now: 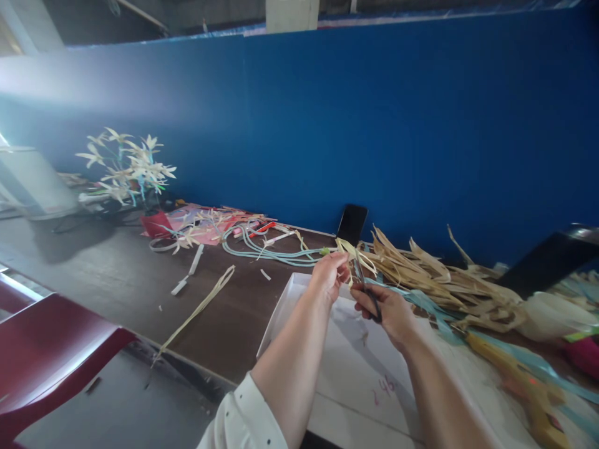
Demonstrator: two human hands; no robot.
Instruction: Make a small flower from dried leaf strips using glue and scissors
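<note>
My left hand [331, 274] pinches a pale piece of dried husk [347, 248], held up over the far edge of a white box lid [374, 374]. Just to its right, my right hand [386, 310] is closed around the dark handles of a pair of scissors [372, 302]. The blades point up and away, close against the husk; whether they touch it I cannot tell. A small pale curl hangs below my left fingers. Part of the husk is hidden behind the fingers.
Dried husks [435, 280] lie heaped at right, near a yellow glue gun [524, 380] and a white cup [556, 315]. A phone [352, 223] leans against the blue partition [327, 125]. Light-blue cord [262, 251] and a pot of husk flowers [156, 223] stand left.
</note>
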